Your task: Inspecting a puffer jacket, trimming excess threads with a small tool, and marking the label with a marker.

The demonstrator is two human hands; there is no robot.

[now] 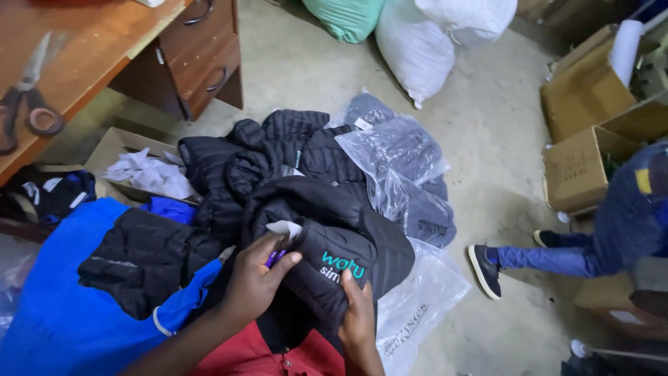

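Black quilted fabric fills the middle of the view: a puffer jacket (334,230) with a teal and white printed mark on its chest lies bunched on the person's lap. The left hand (257,278) is closed on the jacket near its collar, thumb and fingers pinching the cloth just below a small white tag (285,228), with a bit of purple showing between the fingers. The right hand (358,317) grips the lower edge of the same jacket from underneath, fingers curled around the padding. More black jackets (264,150) lie heaped on the floor just beyond, and another dark one (142,261) rests on a blue garment (62,306) to the left. Clear plastic bags (400,157), some with folded jackets inside, lie to the right of the heap, one (424,292) touching the held jacket. A cardboard box of white scraps (142,170) sits beside a wooden desk (90,49), on which a pair of scissors (28,94) lies. Stuffed sacks (424,42) stand at the far wall. At the right, another person's legs in jeans and dark shoes (487,268) stand by open cartons (584,167).
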